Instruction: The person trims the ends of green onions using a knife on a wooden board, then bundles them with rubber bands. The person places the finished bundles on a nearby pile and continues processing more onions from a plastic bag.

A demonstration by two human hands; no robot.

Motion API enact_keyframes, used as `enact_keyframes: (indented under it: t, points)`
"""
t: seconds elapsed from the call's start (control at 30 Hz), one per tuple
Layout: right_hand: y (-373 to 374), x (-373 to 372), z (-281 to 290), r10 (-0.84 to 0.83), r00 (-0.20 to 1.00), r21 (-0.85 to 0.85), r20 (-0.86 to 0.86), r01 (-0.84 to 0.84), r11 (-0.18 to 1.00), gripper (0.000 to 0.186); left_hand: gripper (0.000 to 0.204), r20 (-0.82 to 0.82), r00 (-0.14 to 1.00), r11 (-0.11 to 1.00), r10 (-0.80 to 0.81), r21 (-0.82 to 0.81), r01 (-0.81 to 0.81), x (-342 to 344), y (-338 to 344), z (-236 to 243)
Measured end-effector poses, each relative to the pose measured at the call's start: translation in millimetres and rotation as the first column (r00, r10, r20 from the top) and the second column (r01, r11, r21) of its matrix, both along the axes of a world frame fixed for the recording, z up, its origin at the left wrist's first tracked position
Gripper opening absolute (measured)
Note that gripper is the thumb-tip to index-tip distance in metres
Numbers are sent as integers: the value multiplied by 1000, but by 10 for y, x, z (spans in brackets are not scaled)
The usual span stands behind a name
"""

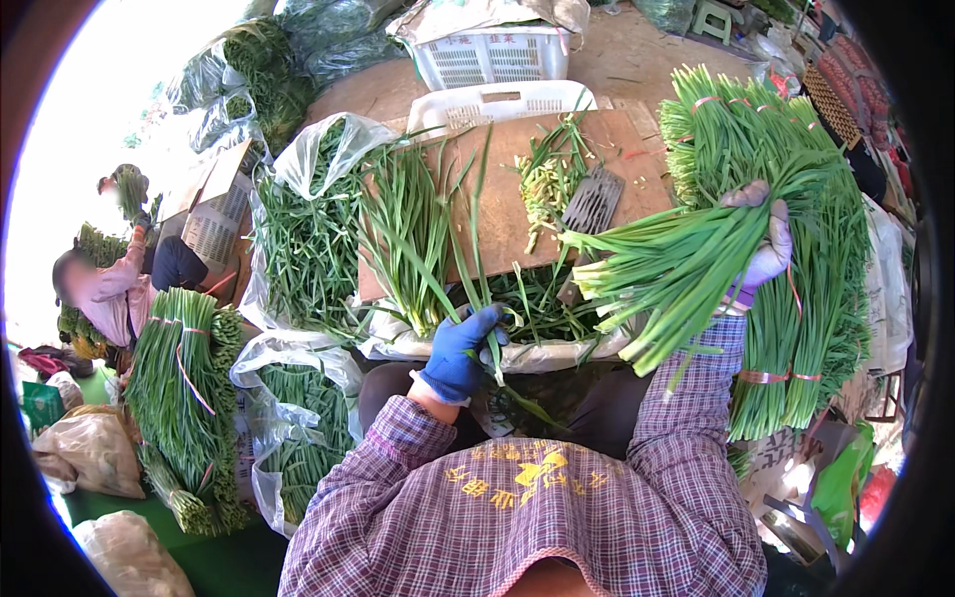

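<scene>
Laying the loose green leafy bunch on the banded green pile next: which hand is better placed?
Probably the purple-gloved right hand: it grips the loose bunch, close to the banded pile. The blue-gloved left hand, farther off, holds a few leaves.

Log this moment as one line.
Left hand: holding few green leaves | right hand: gripping leafy bundle | board: yellowish trimmings, broad flat blade

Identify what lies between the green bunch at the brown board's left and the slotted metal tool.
In the head view, from the left: long green leaves, bare brown board, then pale stalk pieces beside the slotted metal tool.
</scene>
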State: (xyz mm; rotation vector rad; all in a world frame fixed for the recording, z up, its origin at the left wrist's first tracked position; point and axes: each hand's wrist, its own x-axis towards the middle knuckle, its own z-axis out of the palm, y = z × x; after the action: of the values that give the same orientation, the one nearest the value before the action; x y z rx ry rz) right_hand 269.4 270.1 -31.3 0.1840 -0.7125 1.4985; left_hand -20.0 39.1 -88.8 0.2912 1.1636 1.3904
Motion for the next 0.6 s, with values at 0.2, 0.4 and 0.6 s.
enact_keyframes:
  t: [0.2, 0.4, 0.6]
  points:
    - [-19, 35, 33, -41, 999, 50, 6, 40, 998, 37, 43, -620, 714, 945, -325, -186, 268, -81, 162, -316]
    - [15, -73, -6, 139, 990, 92, -29, -136, 986, 41, 56, -361, 874, 898, -325, 174, 405, -8, 371, 58]
    - [11, -299, -93, 282, 959, -19, -9, -282, 959, 43, 37, 129, 918, 876, -375, 372, 306, 380, 493, 344]
